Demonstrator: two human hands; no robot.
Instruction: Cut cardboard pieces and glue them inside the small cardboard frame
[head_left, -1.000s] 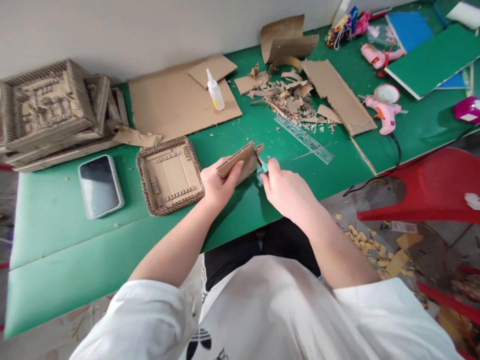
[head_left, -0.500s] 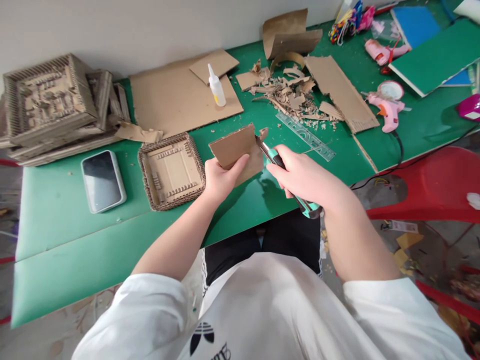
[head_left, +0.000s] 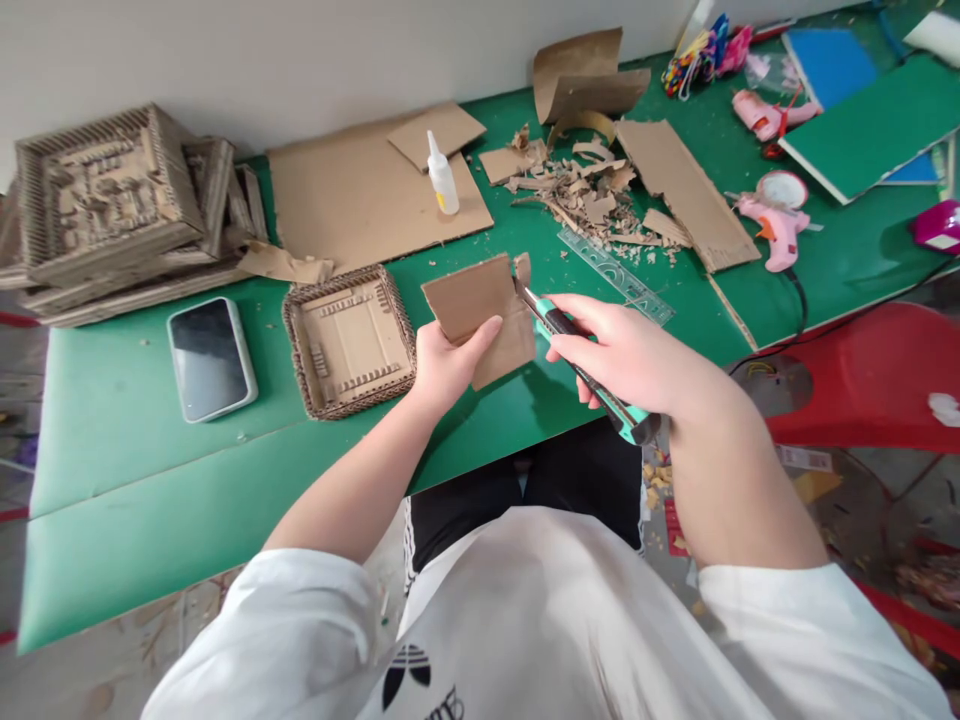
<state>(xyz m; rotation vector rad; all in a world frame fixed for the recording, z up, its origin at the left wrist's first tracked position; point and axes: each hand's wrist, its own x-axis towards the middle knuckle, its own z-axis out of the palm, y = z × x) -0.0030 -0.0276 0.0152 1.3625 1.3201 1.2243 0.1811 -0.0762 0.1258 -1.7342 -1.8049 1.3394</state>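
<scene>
cardboard piece point(head_left: 480, 312) tilted flatter, utility knife point(head_left: 581, 365) drawn back

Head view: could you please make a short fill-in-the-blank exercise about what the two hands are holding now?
1. The left hand holds a piece of ____.
2. The right hand grips a teal utility ____.
3. The woven cardboard tray lies between the left hand and the ____.
4. The table has a ____ surface.

Missing words: cardboard; knife; phone; green

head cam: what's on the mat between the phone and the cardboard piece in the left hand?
In the head view, a square woven cardboard tray sits on the green mat between the phone and the cardboard piece held by the left hand.
</scene>
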